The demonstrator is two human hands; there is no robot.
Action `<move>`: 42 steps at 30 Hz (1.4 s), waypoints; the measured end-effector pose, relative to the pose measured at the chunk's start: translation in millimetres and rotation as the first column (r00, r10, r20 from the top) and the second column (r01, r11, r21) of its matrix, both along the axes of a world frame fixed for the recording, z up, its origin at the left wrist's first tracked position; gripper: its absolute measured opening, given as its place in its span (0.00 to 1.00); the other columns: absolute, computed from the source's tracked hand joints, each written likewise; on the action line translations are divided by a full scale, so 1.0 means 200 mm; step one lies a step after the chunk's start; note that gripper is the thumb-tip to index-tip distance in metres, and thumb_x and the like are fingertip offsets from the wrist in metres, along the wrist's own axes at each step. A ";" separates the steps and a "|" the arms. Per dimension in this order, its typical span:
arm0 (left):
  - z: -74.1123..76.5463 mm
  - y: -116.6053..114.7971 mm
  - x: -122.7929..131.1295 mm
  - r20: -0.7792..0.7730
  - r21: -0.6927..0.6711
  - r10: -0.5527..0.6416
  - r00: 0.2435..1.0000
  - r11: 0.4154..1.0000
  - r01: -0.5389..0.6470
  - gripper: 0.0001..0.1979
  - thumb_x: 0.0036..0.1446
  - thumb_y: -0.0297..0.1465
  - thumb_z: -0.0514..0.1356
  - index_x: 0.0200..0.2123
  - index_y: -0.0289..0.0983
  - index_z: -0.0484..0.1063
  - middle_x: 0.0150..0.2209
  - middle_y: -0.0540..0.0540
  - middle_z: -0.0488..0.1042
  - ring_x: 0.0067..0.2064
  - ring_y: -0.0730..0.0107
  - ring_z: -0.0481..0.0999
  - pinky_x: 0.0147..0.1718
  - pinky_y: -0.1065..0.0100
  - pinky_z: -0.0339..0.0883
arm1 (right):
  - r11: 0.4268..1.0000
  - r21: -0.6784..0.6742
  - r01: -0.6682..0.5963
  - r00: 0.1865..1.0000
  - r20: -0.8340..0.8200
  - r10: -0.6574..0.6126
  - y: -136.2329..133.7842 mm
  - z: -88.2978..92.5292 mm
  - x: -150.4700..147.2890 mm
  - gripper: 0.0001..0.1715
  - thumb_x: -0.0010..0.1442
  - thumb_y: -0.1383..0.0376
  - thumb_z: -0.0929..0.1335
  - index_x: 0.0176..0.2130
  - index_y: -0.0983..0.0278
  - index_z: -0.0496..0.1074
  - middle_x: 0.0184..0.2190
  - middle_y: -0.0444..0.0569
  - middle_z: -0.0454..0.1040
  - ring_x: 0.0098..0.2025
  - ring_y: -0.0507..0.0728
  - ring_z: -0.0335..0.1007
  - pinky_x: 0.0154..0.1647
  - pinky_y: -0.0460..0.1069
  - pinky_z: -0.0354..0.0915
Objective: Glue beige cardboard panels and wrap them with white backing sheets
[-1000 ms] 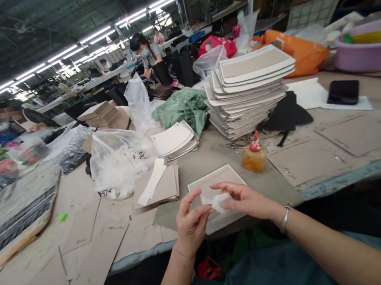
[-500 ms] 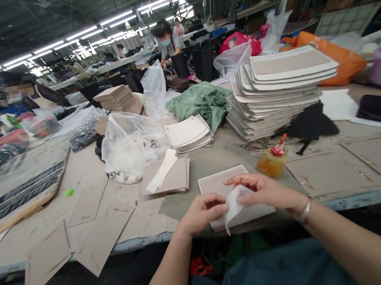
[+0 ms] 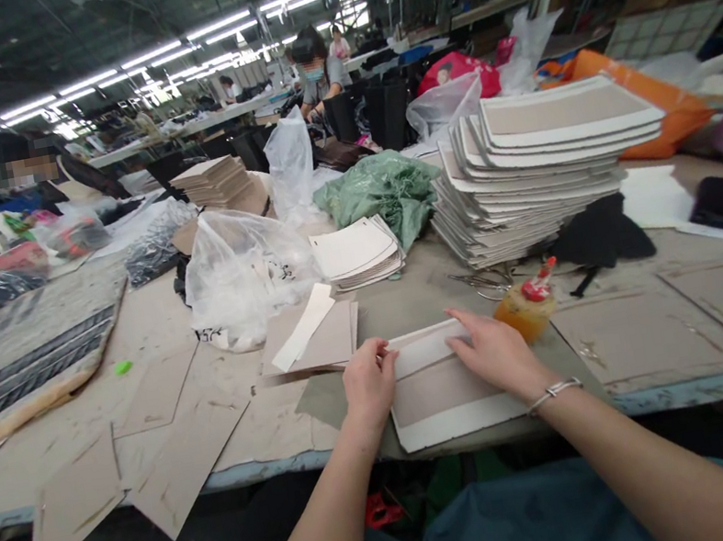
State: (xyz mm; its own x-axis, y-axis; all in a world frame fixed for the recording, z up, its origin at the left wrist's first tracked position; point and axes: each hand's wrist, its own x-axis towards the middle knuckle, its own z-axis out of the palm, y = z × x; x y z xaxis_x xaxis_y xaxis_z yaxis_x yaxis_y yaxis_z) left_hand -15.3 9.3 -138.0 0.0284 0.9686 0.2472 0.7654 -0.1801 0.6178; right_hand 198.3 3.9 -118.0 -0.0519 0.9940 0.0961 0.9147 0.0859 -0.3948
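Observation:
A white strip (image 3: 423, 351) lies stretched across the far part of a grey-brown panel with white borders (image 3: 449, 390), near the table's front edge. My left hand (image 3: 371, 382) is closed, thumb and fingers pinching the strip's left end. At the right end, my right hand (image 3: 493, 352) grips the strip between thumb and fingers, its palm over the panel's right side. A jar of amber liquid with a red top (image 3: 523, 309) stands just beyond my right hand. Left of my left hand, more white strips (image 3: 304, 329) rest on a small stack of grey boards (image 3: 341, 335).
Behind the jar rises a tall stack of white-edged panels (image 3: 528, 185); scissors (image 3: 484, 284) lie before it. A clear plastic bag (image 3: 243, 277), a green bag (image 3: 380, 197) and a curved-panel pile (image 3: 358, 252) stand farther back. Loose boards (image 3: 189, 459) overhang the front edge. Co-workers sit beyond.
The white strip, bent up between my hands before, is now drawn out flat over the panel's far part. My hands have moved apart, the left one leftward.

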 end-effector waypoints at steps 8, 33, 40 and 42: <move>0.00 0.05 0.02 -0.349 0.152 -0.048 0.936 0.983 0.107 0.03 0.57 0.30 0.58 0.36 0.39 0.69 0.33 0.47 0.74 0.37 0.63 0.71 0.37 0.65 0.59 | 0.999 0.033 -0.017 0.991 0.135 0.013 0.01 -0.03 -0.02 0.26 0.61 0.61 0.61 0.58 0.62 0.61 0.43 0.53 0.73 0.44 0.60 0.68 0.42 0.52 0.64; 0.23 -0.23 0.07 -0.482 -0.147 -0.311 0.819 0.950 0.274 0.12 0.61 0.34 0.51 0.42 0.37 0.71 0.45 0.41 0.72 0.47 0.59 0.70 0.48 0.58 0.59 | 0.939 0.257 -0.226 0.960 0.222 0.170 -0.02 -0.03 -0.06 0.25 0.63 0.63 0.60 0.59 0.67 0.60 0.57 0.55 0.62 0.57 0.62 0.55 0.57 0.57 0.55; 0.21 -0.38 0.12 -0.510 -0.333 -0.458 0.728 0.885 0.324 0.22 0.62 0.36 0.48 0.54 0.30 0.64 0.56 0.33 0.65 0.58 0.52 0.62 0.56 0.48 0.51 | 0.865 0.101 -0.492 0.859 0.220 0.462 -0.08 -0.08 -0.13 0.26 0.65 0.59 0.59 0.59 0.67 0.60 0.60 0.52 0.58 0.63 0.60 0.48 0.62 0.58 0.49; 0.21 -0.38 0.12 -0.509 -0.368 -0.479 0.715 0.872 0.322 0.22 0.62 0.36 0.48 0.54 0.29 0.65 0.56 0.33 0.65 0.57 0.51 0.62 0.56 0.47 0.52 | 0.862 0.083 -0.499 0.852 0.227 0.472 -0.09 -0.08 -0.13 0.27 0.65 0.57 0.59 0.59 0.67 0.60 0.61 0.52 0.56 0.63 0.61 0.46 0.62 0.59 0.48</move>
